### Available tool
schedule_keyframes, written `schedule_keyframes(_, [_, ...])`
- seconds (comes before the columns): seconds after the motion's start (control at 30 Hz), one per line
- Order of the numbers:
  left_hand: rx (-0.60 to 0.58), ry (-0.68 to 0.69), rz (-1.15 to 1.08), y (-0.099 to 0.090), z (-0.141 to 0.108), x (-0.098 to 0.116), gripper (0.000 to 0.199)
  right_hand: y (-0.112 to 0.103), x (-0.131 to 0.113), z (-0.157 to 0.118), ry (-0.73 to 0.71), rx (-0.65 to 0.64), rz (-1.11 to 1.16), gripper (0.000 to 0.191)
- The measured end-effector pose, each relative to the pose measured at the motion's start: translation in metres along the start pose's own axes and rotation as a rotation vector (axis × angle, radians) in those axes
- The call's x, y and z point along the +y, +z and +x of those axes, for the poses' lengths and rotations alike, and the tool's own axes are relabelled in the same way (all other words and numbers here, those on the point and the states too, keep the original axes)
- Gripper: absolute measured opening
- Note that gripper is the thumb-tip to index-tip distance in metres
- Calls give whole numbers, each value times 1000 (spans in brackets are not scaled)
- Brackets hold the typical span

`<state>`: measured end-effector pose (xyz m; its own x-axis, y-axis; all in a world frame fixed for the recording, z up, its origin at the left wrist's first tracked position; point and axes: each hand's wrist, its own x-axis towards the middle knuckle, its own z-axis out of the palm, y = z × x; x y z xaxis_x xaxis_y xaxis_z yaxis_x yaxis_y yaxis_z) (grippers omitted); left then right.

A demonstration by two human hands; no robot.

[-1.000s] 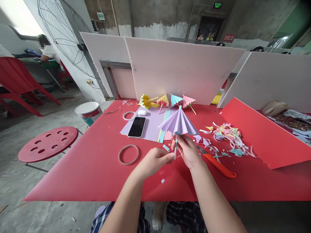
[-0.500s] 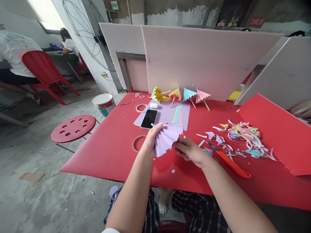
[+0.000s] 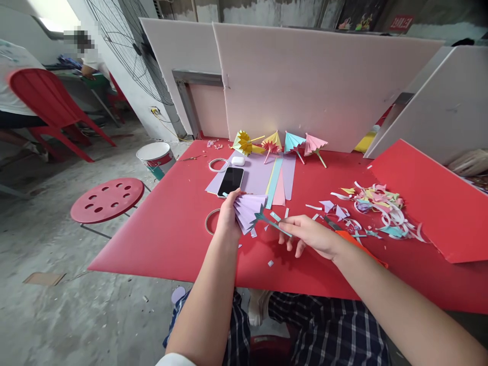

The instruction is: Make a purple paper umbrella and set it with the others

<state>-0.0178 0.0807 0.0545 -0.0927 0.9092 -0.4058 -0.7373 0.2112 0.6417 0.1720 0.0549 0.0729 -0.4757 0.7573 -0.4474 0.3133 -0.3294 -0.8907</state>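
Observation:
My left hand grips a pleated lilac paper umbrella by its side, above the red table. A thin teal paper stick runs from the umbrella's underside, with a teal zigzag-edged piece around it near the pleats. My right hand pinches the outer end of this stick between thumb and forefinger, the other fingers loosely curled. Small paper scraps lie below the hands. Just beyond my left hand is a black-screened phone on lilac paper sheets.
Several finished paper umbrellas stand at the back against a white board. A pile of paper strips and an orange-handled cutter lie right. Tape rolls lie left. A red stool and bucket stand beside the table.
The lilac umbrella has turned, so its underside with the teal stick and zigzag piece now shows. My right hand has moved slightly right, away from the pleats. The camera view has shifted.

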Motion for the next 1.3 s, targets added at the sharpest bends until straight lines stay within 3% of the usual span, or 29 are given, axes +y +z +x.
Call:
schedule_keyframes(0.17, [13,61,-39,-3,4,-2,22,-2,9,-5,-4,-17,-50,26])
schedule_keyframes(0.33, [-63,79,-143,-7,6,2,19,-1,18,-16,-75,57,-221,27])
schedule_keyframes(0.47, [-40,105,-141,-8,8,4,19,6,21,-27,-282,303,-550,39])
schedule_keyframes(0.53, [-25,126,-113,-7,7,3,20,12,22,-28,-408,440,-746,34])
schedule_keyframes(0.63, [-9,189,-94,-3,4,-1,23,21,24,-22,-487,526,-904,23])
schedule_keyframes(0.77, [-46,330,38,3,-4,-3,25,27,31,-11,-375,468,-731,17])
schedule_keyframes(0.9, [-198,386,228,2,-10,-1,36,27,40,-3,-249,337,-394,21])
schedule_keyframes(1.0, [-288,392,283,1,-11,1,51,26,45,1,-243,443,-318,21])
schedule_keyframes(1.1, [-290,385,323,3,-11,1,57,27,47,6,-278,553,-309,20])
schedule_keyframes(1.3, [-254,302,291,12,-15,-5,42,34,44,14,-271,517,-288,18])
